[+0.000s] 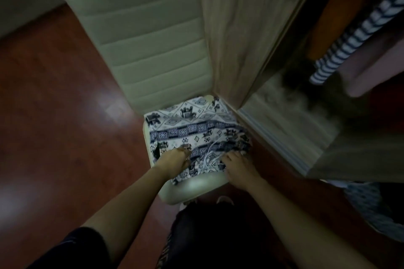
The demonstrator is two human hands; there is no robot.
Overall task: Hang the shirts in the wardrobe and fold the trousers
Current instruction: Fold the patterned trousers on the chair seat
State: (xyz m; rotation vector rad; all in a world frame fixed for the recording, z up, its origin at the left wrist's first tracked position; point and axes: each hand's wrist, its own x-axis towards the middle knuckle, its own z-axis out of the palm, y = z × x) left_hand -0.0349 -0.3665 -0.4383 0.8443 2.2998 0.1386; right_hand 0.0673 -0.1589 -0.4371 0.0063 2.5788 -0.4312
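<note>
White trousers with a dark blue pattern (196, 129) lie bunched on the seat of a cream chair (196, 188). My left hand (175, 160) rests on their near left part, fingers closed into the cloth. My right hand (237, 166) lies on the near right part by the drawstring, fingers curled on the fabric. A blue-and-white striped shirt (349, 37) hangs inside the open wardrobe at the upper right.
The wooden wardrobe door (236, 28) stands open right beside the chair's backrest (142, 35). The wardrobe's floor shelf (290, 120) is to the right. Red-brown floor (54, 116) spreads to the left. More patterned cloth (376, 207) lies at the lower right.
</note>
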